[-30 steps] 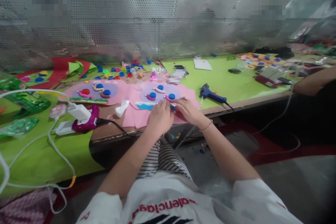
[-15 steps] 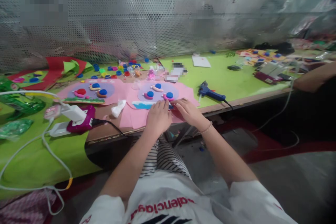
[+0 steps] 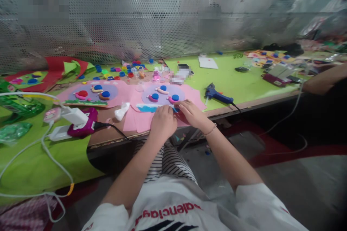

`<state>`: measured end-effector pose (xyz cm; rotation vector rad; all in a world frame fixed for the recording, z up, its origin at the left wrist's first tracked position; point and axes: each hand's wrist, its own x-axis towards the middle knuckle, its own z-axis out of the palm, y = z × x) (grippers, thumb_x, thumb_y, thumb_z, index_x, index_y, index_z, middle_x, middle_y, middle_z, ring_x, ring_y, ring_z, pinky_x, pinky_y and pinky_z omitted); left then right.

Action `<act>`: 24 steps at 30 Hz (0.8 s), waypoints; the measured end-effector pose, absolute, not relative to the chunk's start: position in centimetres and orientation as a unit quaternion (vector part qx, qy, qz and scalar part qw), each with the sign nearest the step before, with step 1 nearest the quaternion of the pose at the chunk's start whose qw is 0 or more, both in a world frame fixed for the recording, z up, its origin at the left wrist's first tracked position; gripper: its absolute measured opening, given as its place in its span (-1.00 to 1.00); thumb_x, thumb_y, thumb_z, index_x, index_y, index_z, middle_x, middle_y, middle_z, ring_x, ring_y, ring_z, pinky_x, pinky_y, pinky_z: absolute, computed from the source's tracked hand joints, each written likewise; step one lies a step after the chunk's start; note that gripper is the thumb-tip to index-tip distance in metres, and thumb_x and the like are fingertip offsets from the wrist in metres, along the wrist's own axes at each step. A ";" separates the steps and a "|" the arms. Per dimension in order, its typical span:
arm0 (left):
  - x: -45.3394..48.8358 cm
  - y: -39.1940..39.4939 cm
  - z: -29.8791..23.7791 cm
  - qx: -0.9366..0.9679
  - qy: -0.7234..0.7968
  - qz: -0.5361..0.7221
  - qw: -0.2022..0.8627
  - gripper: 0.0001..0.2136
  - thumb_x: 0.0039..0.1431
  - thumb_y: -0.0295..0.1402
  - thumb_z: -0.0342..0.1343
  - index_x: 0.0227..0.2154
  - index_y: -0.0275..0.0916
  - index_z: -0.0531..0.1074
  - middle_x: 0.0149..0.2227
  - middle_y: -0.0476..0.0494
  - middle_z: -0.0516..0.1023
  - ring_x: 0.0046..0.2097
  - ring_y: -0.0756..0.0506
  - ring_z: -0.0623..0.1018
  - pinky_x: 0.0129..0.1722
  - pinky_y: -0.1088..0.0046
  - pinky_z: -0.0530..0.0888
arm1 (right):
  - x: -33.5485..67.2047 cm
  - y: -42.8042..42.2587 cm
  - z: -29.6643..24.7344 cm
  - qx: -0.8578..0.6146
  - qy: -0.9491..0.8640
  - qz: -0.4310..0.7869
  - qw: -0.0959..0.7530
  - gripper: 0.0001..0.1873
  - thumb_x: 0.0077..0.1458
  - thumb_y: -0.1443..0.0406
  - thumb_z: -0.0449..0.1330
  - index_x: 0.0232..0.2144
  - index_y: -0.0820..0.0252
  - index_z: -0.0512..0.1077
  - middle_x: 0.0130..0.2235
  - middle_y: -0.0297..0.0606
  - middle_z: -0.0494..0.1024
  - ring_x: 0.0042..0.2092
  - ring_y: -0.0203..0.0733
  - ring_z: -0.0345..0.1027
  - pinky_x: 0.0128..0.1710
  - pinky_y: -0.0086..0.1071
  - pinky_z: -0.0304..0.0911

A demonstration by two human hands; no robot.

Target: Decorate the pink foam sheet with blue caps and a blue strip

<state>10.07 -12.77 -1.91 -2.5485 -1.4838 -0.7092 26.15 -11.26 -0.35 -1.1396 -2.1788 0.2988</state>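
Observation:
My left hand (image 3: 163,121) and my right hand (image 3: 192,113) rest close together on a pink foam sheet (image 3: 141,121) at the table's front edge. Their fingertips press on a blue strip (image 3: 148,108) glued along the sheet. Both hands have bent fingers pressed down; nothing else shows in them. Above the strip is a lilac oval (image 3: 162,94) with three small snail figures topped by blue bottle caps. A second, similar pink sheet (image 3: 92,95) lies to the left.
A blue glue gun (image 3: 217,96) lies right of the sheet, its cord over the edge. A purple glue gun (image 3: 84,125) and white plugs lie left. Several loose bottle caps (image 3: 121,72) sit behind. Another person's arm (image 3: 322,79) rests at far right. A perforated metal panel (image 3: 151,18) backs the table.
My hands stay on the blue strip; the fingers shift only slightly along it. The view has drifted a little.

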 end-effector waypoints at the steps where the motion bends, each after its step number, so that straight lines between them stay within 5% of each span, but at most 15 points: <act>1: 10.1 -12.7 -1.9 -0.839 -0.488 -0.235 0.055 -0.75 0.13 -0.47 0.01 -0.14 -0.44 0.41 -0.12 -0.35 0.48 -0.04 -0.25 0.46 0.04 0.19 0.40 | 26.0 -11.2 -0.4 -0.437 -0.829 0.117 0.329 -0.50 0.35 0.17 -0.24 -0.09 0.28 0.43 -0.13 -0.07 0.56 -0.11 -0.02 0.35 -0.04 -0.14 0.20; 12: 9.7 -13.1 -2.7 -0.855 -0.474 -0.203 0.057 -0.61 0.17 -0.54 -0.09 0.04 -0.58 0.34 0.14 -0.49 0.39 0.20 -0.27 0.36 0.20 0.19 0.29 | 25.4 -11.3 -0.7 -0.426 -0.838 0.112 0.322 -0.59 0.33 0.19 -0.19 -0.04 0.23 0.35 -0.12 -0.10 0.55 -0.08 0.01 0.33 -0.03 -0.07 0.19; 20: 8.8 -13.9 -2.4 -0.843 -0.479 -0.239 0.058 -0.70 0.18 -0.53 -0.07 -0.07 -0.50 0.43 -0.05 -0.43 0.50 -0.01 -0.25 0.51 -0.03 0.24 0.48 | 25.9 -12.0 -0.1 -0.433 -0.845 0.071 0.306 -0.58 0.34 0.22 -0.19 0.07 0.21 0.31 0.02 -0.09 0.50 0.01 0.03 0.28 0.02 -0.04 0.15; 24: 8.5 -14.5 -2.9 -0.845 -0.461 -0.258 0.085 -0.68 0.25 -0.46 -0.10 -0.06 -0.51 0.43 -0.02 -0.43 0.51 0.04 -0.24 0.49 0.04 0.22 0.44 | 26.1 -11.5 -0.4 -0.429 -0.868 0.047 0.247 -0.53 0.34 0.21 -0.22 0.09 0.30 0.31 -0.02 -0.03 0.52 0.02 0.04 0.27 0.02 -0.04 0.16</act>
